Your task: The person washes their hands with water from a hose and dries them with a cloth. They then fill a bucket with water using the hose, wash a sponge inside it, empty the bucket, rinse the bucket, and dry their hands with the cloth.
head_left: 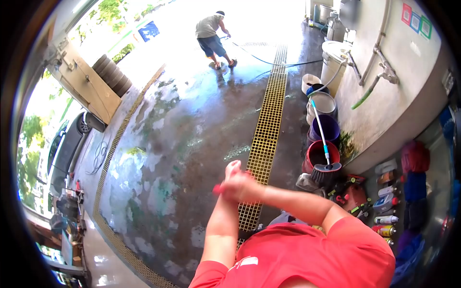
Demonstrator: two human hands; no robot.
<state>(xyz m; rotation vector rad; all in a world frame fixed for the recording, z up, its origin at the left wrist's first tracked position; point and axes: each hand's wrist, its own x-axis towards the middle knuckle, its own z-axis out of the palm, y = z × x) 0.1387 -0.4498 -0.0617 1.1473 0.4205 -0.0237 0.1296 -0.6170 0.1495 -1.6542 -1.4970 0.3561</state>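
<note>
My left hand (233, 167) is raised in front of me, its fingers curled in and blurred. Across the left wrist lies my right hand (239, 187), closed around it with a red cloth (218, 189) showing at both sides. Much of the cloth is hidden beneath the right hand, and its full shape cannot be made out. Both forearms are bare and cross above the wet floor (182, 158), near a yellow drain grating (267, 127).
Another person (210, 36) bends over at the back with a hose (269, 61). On the right stand a red bucket (314, 156), a purple bucket (331, 127) and a long-handled brush (327, 168). Bottles (385, 204) line the right; stacked tires (111, 76) and a car (65, 149) are left.
</note>
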